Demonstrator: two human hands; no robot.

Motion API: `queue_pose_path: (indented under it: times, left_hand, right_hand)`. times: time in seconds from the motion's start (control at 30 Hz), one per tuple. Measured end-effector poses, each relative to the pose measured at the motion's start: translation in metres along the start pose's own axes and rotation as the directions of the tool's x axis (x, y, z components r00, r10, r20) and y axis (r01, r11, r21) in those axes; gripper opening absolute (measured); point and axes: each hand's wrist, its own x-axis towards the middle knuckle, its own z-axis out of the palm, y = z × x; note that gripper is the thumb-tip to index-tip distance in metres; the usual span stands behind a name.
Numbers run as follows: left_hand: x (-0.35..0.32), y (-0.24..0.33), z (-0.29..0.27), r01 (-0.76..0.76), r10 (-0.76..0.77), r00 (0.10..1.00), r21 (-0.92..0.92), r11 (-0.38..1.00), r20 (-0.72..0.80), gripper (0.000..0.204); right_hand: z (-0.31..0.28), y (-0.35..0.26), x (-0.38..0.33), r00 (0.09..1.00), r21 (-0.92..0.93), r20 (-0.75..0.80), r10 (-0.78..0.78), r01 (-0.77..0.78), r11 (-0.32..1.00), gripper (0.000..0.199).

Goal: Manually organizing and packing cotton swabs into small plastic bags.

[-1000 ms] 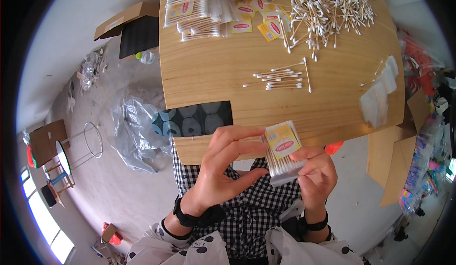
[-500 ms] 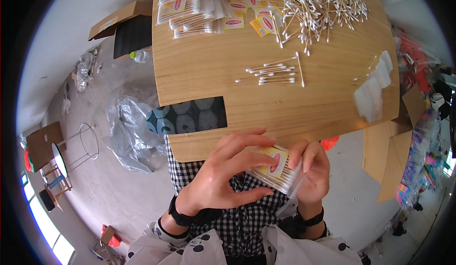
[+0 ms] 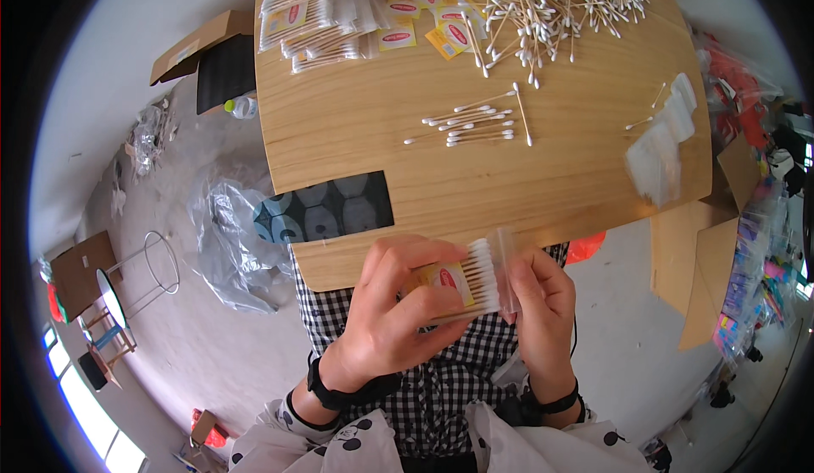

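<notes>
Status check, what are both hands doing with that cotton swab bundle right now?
Left hand grips swab bundle with yellow card. Right hand holds clear sleeve at the swab tips. Nothing between hands; wooden table edge just beyond.

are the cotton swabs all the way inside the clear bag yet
No, part way in: the swab bundle has its white tips at the mouth of the clear bag, held by both hands.

swab bundle [image 3: 475, 279] | white-tipped cotton swabs with yellow-red label, half inside clear plastic sleeve [image 3: 507, 269] | lying sideways, tips toward 3 o'clock | held below bench edge, 6 o'clock of picture centre
</notes>
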Motion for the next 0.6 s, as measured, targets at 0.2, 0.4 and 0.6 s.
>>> queue_pose_path:
  times: [0.2, 0.4, 0.6]
  left_hand:
    - [-0.005, 0.003, 0.005, 0.213, -0.209, 0.977, -0.166, 0.963, 0.039, 0.036]
    - [-0.003, 0.007, -0.005, -0.005, -0.017, 0.99, 0.154, 0.988, 0.138, 0.023]
    - [-0.003, 0.013, -0.002, -0.051, 0.022, 0.993, 0.241, 0.969, 0.118, 0.023]
  right_hand:
    - [0.006, -0.009, -0.001, 0.998, -0.064, 0.037, 0.058, -0.056, 0.996, 0.027]
    - [0.006, -0.012, -0.002, 0.999, -0.078, -0.005, 0.045, -0.045, 0.996, 0.026]
    - [0.013, -0.013, -0.002, 0.999, -0.064, -0.042, 0.008, -0.011, 0.998, 0.024]
